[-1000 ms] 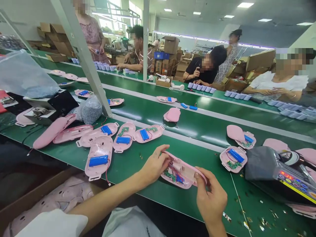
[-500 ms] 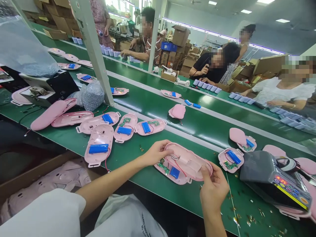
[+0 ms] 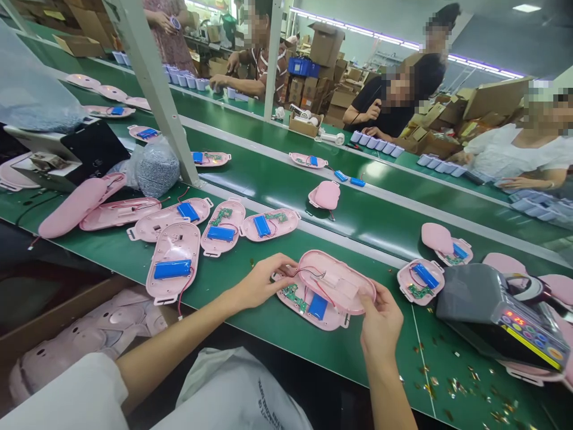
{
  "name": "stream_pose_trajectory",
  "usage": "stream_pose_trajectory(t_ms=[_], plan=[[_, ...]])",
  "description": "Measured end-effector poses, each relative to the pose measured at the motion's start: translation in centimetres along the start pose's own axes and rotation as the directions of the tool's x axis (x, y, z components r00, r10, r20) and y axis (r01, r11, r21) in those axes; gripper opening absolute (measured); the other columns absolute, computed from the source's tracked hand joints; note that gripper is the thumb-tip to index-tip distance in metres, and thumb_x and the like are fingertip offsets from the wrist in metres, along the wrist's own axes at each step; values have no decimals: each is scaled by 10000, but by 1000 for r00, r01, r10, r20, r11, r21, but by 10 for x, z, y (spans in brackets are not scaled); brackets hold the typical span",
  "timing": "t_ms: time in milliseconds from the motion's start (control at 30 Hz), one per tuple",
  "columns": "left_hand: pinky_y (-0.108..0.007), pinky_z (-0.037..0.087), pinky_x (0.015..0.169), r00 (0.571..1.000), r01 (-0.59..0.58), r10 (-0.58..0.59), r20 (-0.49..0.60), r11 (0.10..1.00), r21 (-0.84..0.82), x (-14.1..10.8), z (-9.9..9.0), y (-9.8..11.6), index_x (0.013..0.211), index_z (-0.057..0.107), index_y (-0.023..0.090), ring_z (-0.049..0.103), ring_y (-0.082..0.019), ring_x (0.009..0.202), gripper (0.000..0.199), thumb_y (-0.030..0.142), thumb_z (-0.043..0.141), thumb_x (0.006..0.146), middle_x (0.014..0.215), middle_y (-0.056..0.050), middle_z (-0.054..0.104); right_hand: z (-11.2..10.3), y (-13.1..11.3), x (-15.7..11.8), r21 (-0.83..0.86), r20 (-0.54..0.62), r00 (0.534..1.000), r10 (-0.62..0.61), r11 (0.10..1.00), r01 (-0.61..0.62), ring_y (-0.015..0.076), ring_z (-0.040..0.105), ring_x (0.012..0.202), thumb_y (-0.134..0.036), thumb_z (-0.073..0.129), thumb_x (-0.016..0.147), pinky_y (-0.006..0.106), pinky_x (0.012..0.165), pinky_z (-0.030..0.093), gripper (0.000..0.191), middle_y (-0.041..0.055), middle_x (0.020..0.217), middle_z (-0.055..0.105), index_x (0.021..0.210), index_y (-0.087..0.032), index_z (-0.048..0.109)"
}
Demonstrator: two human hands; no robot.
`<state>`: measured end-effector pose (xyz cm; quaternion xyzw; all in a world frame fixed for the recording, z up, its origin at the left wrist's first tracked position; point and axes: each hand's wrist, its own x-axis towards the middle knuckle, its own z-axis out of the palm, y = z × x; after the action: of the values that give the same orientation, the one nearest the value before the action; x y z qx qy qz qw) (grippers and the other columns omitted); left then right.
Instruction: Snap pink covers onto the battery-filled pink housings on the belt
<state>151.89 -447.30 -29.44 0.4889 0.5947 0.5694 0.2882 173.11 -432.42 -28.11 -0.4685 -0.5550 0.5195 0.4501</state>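
A pink plastic shell half [image 3: 338,280] is tilted above a second pink shell half [image 3: 329,322] on the bench. My right hand [image 3: 380,316] grips the upper shell at its right end, thumb on the inside. At its left end, my left hand [image 3: 268,278] pinches thin wires [image 3: 308,273] that run into the upper shell. The lower shell carries a green circuit board [image 3: 293,295] and a blue battery pack [image 3: 317,306]. My left fingertips are partly hidden behind the shells.
Several open pink shells with batteries [image 3: 172,269] lie to the left. At right stands a grey tape dispenser [image 3: 496,316], with tape scraps [image 3: 461,382] before it. A carton of pink parts [image 3: 89,328] is below left. Co-workers sit across the green conveyor [image 3: 264,179].
My left thumb has slid off the upper shell's edge to the wires at its left. The upper shell has shifted slightly left and up with my right hand. The view has turned a little.
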Motion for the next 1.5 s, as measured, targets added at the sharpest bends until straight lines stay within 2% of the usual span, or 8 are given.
stream_pose_trajectory(t_ms=[467, 633, 733, 1033, 1200, 1333, 1400, 1500], plan=[[-343, 573, 838, 883, -253, 342, -320, 923, 289, 8, 24, -5, 869, 739, 205, 659, -175, 961, 113, 219, 635, 911, 1124, -97, 616, 2, -13, -16, -211, 126, 966, -224, 946, 247, 214, 644, 820, -513, 757, 730, 338, 719, 529, 429, 102, 941, 706, 948, -147, 709], [-298, 585, 696, 927, -58, -58, -370, 953, -296, 15, 33, -1, 914, 562, 190, 705, -174, 830, 244, 291, 755, 804, 1042, -84, 704, 5, -6, -19, -111, 83, 968, -237, 963, 246, 175, 638, 806, -435, 796, 720, 292, 722, 514, 364, 70, 923, 710, 942, -160, 710], [-289, 569, 651, 956, 162, -266, -126, 834, -528, 19, 30, -1, 1005, 497, 193, 699, -171, 732, 473, 352, 829, 708, 948, -53, 720, 8, -3, -18, -70, 39, 971, -234, 969, 236, 158, 631, 782, -415, 803, 714, 275, 715, 504, 351, 56, 887, 707, 929, -156, 706], [-232, 449, 611, 971, 198, -208, -119, 976, -87, 16, 22, 1, 878, 629, 151, 546, -146, 675, 379, 525, 635, 815, 728, 14, 591, 11, -2, -8, -68, 164, 985, -52, 996, 64, 194, 660, 780, -426, 772, 660, 311, 708, 555, 389, 88, 876, 713, 914, -142, 691], [-224, 440, 573, 954, 290, -283, -101, 955, 62, 23, 19, 6, 839, 603, 173, 545, -156, 625, 461, 631, 595, 788, 655, 33, 603, -55, -2, 17, -180, -178, 972, -151, 976, 119, 210, 672, 745, -492, 610, 767, 389, 701, 593, 418, 106, 867, 678, 991, -139, 624], [-225, 436, 502, 938, 346, -333, -97, 919, 191, 28, 20, 8, 908, 599, 208, 524, -155, 488, 435, 626, 513, 826, 473, 74, 557, -140, -12, 44, -387, -566, 744, -354, 912, 138, 211, 632, 815, -463, 455, 829, 405, 701, 572, 487, 141, 1032, 596, 1192, -141, 501], [-216, 437, 463, 955, 291, -260, -142, 918, 271, 29, 21, 6, 867, 605, 245, 551, -153, 471, 406, 620, 453, 839, 496, 70, 594, -173, -19, 60, -531, -581, 669, -464, 839, 121, 255, 601, 993, -391, 489, 787, 436, 803, 545, 523, 178, 1220, 528, 1254, -155, 508], [-171, 453, 437, 965, 213, -149, -214, 923, 319, 28, 19, -11, 842, 625, 300, 639, -142, 532, 292, 551, 477, 846, 608, 99, 678, -204, -27, 80, -698, -450, 705, -548, 708, 105, 295, 533, 1157, -273, 474, 721, 485, 994, 447, 497, 157, 1270, 542, 1184, -175, 625]])
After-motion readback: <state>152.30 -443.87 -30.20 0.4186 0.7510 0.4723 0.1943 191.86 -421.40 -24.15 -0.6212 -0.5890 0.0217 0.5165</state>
